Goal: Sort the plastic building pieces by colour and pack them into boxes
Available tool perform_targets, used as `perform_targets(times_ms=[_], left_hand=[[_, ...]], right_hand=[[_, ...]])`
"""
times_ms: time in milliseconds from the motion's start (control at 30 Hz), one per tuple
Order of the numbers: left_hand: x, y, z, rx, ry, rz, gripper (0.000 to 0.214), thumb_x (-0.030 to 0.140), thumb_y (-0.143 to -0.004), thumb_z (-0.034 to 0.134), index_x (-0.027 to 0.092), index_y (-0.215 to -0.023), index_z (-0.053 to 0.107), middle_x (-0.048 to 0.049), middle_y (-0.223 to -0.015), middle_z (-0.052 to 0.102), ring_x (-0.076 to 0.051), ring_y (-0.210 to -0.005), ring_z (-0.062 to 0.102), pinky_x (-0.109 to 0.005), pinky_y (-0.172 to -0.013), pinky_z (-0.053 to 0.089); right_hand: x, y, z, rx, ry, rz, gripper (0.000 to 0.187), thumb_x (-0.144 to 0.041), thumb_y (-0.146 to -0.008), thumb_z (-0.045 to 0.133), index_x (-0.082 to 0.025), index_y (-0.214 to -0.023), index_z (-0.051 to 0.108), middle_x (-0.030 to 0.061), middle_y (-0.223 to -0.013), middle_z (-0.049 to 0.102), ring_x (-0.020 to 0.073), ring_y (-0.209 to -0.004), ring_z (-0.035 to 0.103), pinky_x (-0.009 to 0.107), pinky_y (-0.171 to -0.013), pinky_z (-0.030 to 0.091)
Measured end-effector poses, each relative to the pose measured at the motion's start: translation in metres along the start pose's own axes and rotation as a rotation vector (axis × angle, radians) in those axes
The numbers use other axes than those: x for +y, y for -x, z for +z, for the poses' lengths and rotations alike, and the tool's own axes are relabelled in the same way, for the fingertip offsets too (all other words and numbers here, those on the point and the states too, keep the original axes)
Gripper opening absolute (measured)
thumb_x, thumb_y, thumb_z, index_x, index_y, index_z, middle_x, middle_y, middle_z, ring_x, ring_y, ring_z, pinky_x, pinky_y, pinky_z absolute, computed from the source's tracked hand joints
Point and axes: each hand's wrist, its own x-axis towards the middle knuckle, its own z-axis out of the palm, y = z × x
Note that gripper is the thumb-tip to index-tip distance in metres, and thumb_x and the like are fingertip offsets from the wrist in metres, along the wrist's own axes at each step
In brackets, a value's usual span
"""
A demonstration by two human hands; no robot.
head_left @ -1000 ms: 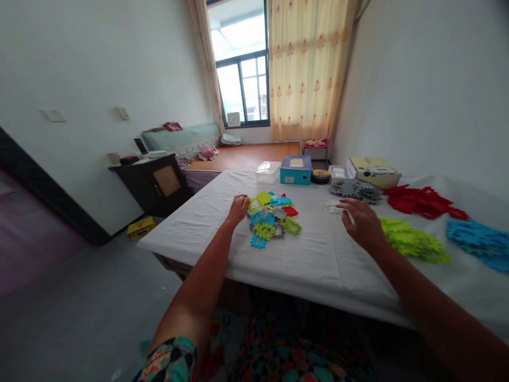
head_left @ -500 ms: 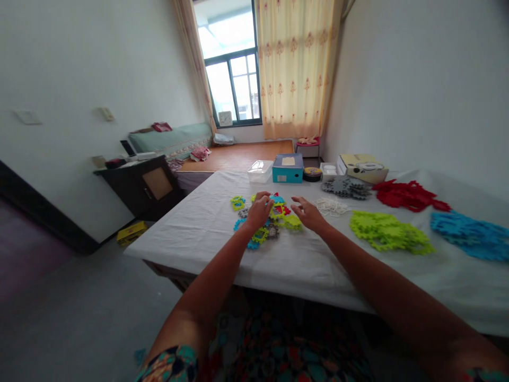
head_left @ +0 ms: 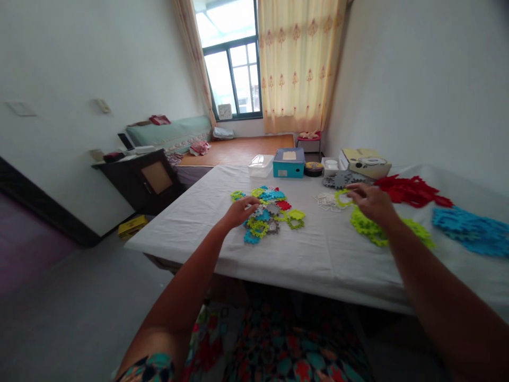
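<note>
My right hand (head_left: 369, 201) pinches a lime-green toothed ring (head_left: 342, 198), held between the white pieces (head_left: 328, 200) and the grey gear pile (head_left: 342, 179). Just below that hand lies a heap of lime-green gears (head_left: 397, 228). Over the left side of a mixed cluster of gears in several colours (head_left: 274, 209) rests my left hand (head_left: 240, 210), palm down and fingers stretched out, with nothing visible in it. A red gear (head_left: 283, 205) and a green ring (head_left: 296, 223) lie at the cluster's right edge. My left hand hides part of the cluster.
Red pieces (head_left: 411, 192) and blue gears (head_left: 473, 231) are heaped on the right of the cloth-covered table (head_left: 178, 233). Along the back stand a clear plastic box (head_left: 260, 166), a teal box (head_left: 288, 163), a round tin (head_left: 313, 168), a small white box (head_left: 330, 166) and a yellow carton (head_left: 366, 162).
My right hand has moved right from the mixed cluster to above the green heap, and a lime-green ring is now in it. My left hand has shifted slightly left.
</note>
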Motion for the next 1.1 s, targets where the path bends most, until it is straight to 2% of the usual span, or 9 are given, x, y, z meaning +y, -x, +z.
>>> perform_targets(times_ms=[133,233,333,433,633,733,833,967,1100], left_hand=[[0.003,0.029,-0.014,-0.215,-0.148,0.100,0.024,0.043,-0.084,0.061,0.022,-0.090,0.070,-0.0031,-0.096,0.068,-0.019,-0.094,0.062,-0.033,-0.092,0.046],[0.014,0.043,0.000,-0.245,-0.300,0.124,0.028,0.045,-0.074,0.073,0.024,-0.092,0.069,-0.0038,-0.106,0.065,-0.021,-0.102,0.059,-0.034,-0.093,0.045],[0.021,0.049,0.015,-0.226,-0.425,0.117,0.026,0.041,-0.072,0.075,0.024,-0.090,0.068,-0.0039,-0.110,0.062,-0.022,-0.105,0.058,-0.034,-0.092,0.047],[0.023,0.051,0.019,-0.179,-0.497,0.120,0.014,0.035,-0.079,0.068,0.025,-0.089,0.069,-0.0032,-0.111,0.063,-0.023,-0.106,0.057,-0.036,-0.091,0.047],[0.024,0.038,0.017,0.080,-0.425,0.150,0.016,0.032,-0.088,0.058,0.024,-0.095,0.069,-0.0052,-0.106,0.065,-0.022,-0.102,0.058,-0.039,-0.093,0.047],[0.036,0.029,0.035,0.129,-0.236,0.170,0.019,0.033,-0.091,0.054,0.023,-0.098,0.068,-0.0062,-0.102,0.065,-0.020,-0.099,0.060,-0.037,-0.092,0.048],[0.053,0.027,0.061,0.097,-0.045,0.184,0.021,0.033,-0.092,0.051,0.021,-0.097,0.068,-0.0073,-0.101,0.065,-0.019,-0.099,0.061,-0.034,-0.090,0.050],[0.062,0.027,0.081,0.077,0.073,0.141,0.025,0.035,-0.093,0.049,0.021,-0.105,0.067,-0.0077,-0.108,0.063,-0.018,-0.100,0.061,-0.034,-0.090,0.051],[0.033,0.024,0.053,0.148,0.043,0.029,0.030,0.038,-0.090,0.053,0.023,-0.115,0.064,-0.0080,-0.121,0.059,-0.020,-0.108,0.059,-0.033,-0.088,0.053]], right_hand=[[0.085,0.000,-0.034,-0.066,0.341,0.107,0.027,-0.031,-0.082,0.056,-0.022,-0.103,0.071,0.0143,-0.098,0.071,0.0304,-0.082,0.063,0.041,-0.069,0.043],[0.107,0.009,-0.034,-0.105,0.465,0.165,0.027,-0.030,-0.082,0.055,-0.021,-0.101,0.072,0.0168,-0.105,0.069,0.0330,-0.084,0.062,0.044,-0.068,0.042],[0.092,0.017,-0.026,0.022,0.571,0.110,0.031,-0.030,-0.082,0.053,-0.019,-0.104,0.071,0.0200,-0.111,0.066,0.0352,-0.091,0.059,0.045,-0.069,0.043],[0.056,0.019,-0.014,0.089,0.563,-0.038,0.033,-0.029,-0.086,0.047,-0.017,-0.108,0.069,0.0174,-0.113,0.065,0.0323,-0.097,0.057,0.043,-0.074,0.044],[-0.039,0.033,0.026,-0.064,0.076,-0.355,0.029,-0.027,-0.091,0.045,-0.018,-0.108,0.067,0.0103,-0.108,0.068,0.0237,-0.100,0.060,0.039,-0.090,0.047],[-0.088,0.055,0.046,-0.209,-0.184,-0.478,0.035,-0.030,-0.093,0.046,-0.022,-0.125,0.057,0.0095,-0.121,0.063,0.0215,-0.103,0.060,0.039,-0.091,0.049],[-0.121,0.074,0.058,-0.240,-0.283,-0.559,0.040,-0.031,-0.094,0.046,-0.025,-0.133,0.051,0.0083,-0.125,0.062,0.0216,-0.112,0.056,0.041,-0.097,0.046],[-0.115,0.074,0.056,-0.228,-0.242,-0.457,0.029,-0.030,-0.094,0.047,-0.025,-0.119,0.062,0.0060,-0.104,0.070,0.0189,-0.090,0.063,0.033,-0.084,0.049],[-0.051,0.044,0.021,-0.036,-0.094,-0.146,0.032,-0.037,-0.090,0.050,-0.022,-0.117,0.060,0.0058,-0.086,0.071,0.0182,-0.069,0.064,0.029,-0.066,0.048]])
